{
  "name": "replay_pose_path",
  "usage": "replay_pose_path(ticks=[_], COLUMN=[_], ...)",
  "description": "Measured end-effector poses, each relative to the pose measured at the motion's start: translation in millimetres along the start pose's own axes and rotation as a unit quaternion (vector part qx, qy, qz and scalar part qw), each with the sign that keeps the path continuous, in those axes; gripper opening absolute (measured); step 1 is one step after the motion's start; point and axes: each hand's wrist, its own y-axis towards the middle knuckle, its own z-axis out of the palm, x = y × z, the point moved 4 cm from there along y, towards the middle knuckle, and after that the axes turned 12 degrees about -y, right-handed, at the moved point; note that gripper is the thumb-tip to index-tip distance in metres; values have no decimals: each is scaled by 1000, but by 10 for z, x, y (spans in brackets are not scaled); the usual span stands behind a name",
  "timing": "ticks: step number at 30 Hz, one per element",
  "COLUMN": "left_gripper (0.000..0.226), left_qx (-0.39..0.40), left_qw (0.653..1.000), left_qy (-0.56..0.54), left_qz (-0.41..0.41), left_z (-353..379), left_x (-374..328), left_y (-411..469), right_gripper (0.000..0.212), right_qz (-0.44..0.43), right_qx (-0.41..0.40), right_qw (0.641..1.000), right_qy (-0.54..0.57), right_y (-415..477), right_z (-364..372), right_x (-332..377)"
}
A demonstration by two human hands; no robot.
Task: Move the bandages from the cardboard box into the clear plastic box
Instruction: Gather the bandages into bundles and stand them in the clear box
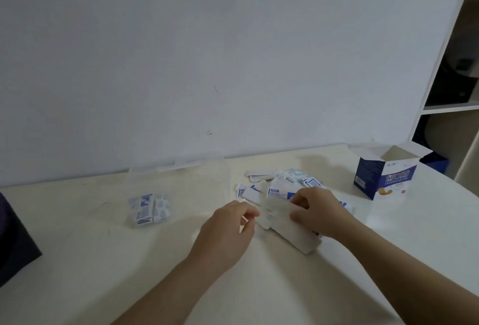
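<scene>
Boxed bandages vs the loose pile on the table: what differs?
Boxed bandages sit in two tidy stacks; the loose pile lies scattered and overlapping. Boxed bandages are inside the clear plastic box; the loose pile is on the table. Boxed bandages are untouched; left hand and right hand grip part of the loose pile. Both share blue-and-white wrappers.
</scene>
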Motion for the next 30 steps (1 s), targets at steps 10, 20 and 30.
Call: replay_pose_path(ticks=[10,20,30], left_gripper=[38,27,19], left_qx=[91,-119,-200], left_qw=[869,685,617], left_qy=[-462,-685,-721], left_qz=[-154,-217,-242], left_z=[-43,-194,-618], left_x=[-199,-145,96], left_y=[-23,74,105], right_gripper=[19,22,50], right_qz=[-168,-245,-98], right_qx=[-246,-143,96], right_qw=[947,954,980], right_qy=[121,102,-143], right_y=[-264,-350,162], right_z=[-477,-250,229], right_x=[476,672,736])
